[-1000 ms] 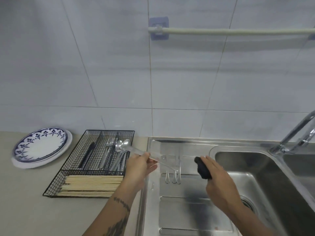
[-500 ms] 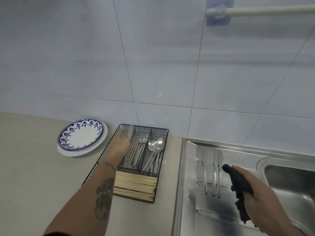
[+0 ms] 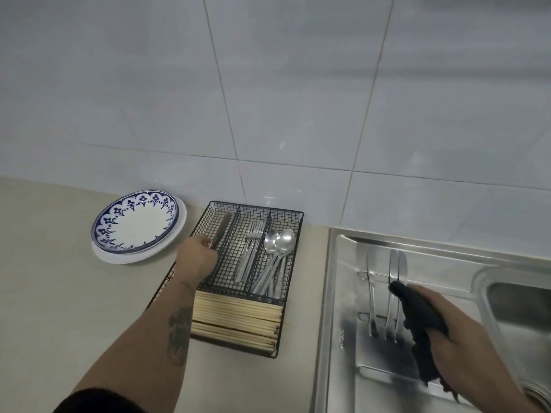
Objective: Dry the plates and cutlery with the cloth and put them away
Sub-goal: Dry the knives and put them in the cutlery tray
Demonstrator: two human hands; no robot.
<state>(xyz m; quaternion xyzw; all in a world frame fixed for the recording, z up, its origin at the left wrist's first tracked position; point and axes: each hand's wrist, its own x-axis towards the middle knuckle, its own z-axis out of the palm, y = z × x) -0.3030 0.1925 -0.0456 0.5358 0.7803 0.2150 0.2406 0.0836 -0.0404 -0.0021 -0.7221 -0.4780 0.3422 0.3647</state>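
Now my left hand (image 3: 196, 257) has lowered the steel table knife (image 3: 221, 228) into the black wire cutlery tray (image 3: 286, 214), fingers pinching its handle; right hand (image 3: 453, 326) grips the dark cloth (image 3: 417, 311), three steel knives (image 3: 393, 293) beside it undried.

The desk (image 3: 68, 308) lies bare along its near-left stretch. Toward the back edge the stacked plates (image 3: 135, 223) sit just beside the wire cutlery basket (image 3: 293, 265), leaving only a narrow gap, which the left hand (image 3: 195, 259) fills. Between basket and sink (image 3: 334, 293) runs a bare strip of desk. On the sink's drainboard three knives (image 3: 384, 293) lie side by side, with the right hand (image 3: 453, 326) and dark cloth (image 3: 423, 329) over their near ends.
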